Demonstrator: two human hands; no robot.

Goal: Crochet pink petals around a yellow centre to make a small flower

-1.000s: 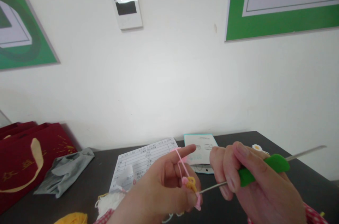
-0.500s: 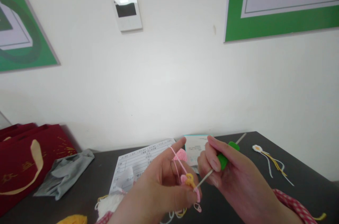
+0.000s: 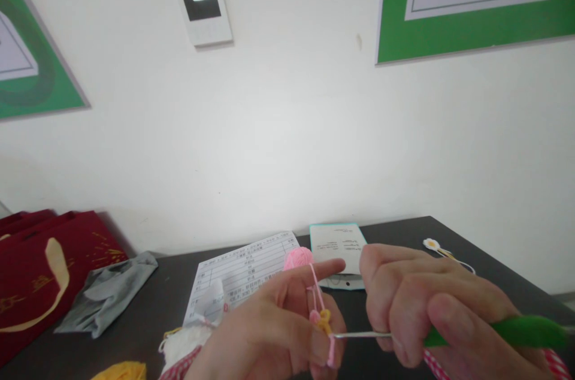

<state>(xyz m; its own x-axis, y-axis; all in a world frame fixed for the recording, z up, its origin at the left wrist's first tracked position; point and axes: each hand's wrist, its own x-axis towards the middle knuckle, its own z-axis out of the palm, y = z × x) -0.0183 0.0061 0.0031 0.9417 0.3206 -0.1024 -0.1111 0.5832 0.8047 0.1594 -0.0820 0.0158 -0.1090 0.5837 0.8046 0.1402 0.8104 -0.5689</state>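
Note:
My left hand (image 3: 274, 326) pinches a small pink and yellow crochet piece (image 3: 324, 321) between thumb and fingers. Its index finger points out to the right, with pink yarn (image 3: 317, 285) looped over it and running down to the piece. Wrapped around the green handle of a crochet hook (image 3: 516, 332) is my right hand (image 3: 431, 302). The hook's thin metal shaft reaches left, and its tip meets the piece beside my left thumb. Whether the tip is inside a stitch I cannot tell. Behind my left hand sits a pink yarn ball (image 3: 298, 258).
A printed sheet (image 3: 242, 272) and a white packet with a blue edge (image 3: 336, 242) lie on the dark table (image 3: 395, 236). White yarn (image 3: 186, 344), yellow yarn (image 3: 121, 371), a grey cloth (image 3: 108, 293) and red bags (image 3: 58, 272) are left. A crocheted flower (image 3: 432, 244) lies right.
My right hand has turned over and lowered, so the hook has swung from slanting up rightward to nearly level. The view has shifted slightly. My left hand still pinches the crochet piece.

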